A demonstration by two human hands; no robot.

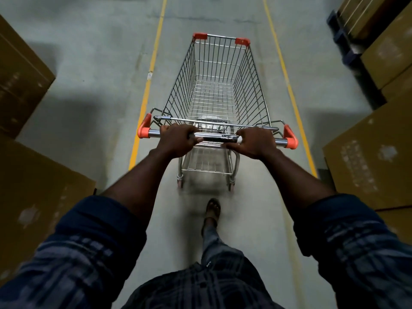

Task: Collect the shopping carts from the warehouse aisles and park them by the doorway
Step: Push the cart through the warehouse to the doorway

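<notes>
Brown cardboard boxes (22,81) line the left side, further boxes (367,157) the right (the far ones on a dark pallet (352,59)); two yellow lines (146,94) cross the grey floor (89,52).

Grey concrete floor (89,63) with two yellow lines (146,90) carries a wire shopping cart (214,92) between cardboard boxes (367,163)

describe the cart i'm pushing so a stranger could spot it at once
Look down the concrete aisle between the two yellow floor lines. The shopping cart stands there, the left hand and right hand gripping its handle. Unlike the brown cardboard boxes alongside, it is an empty wire basket with orange corner caps.
</notes>
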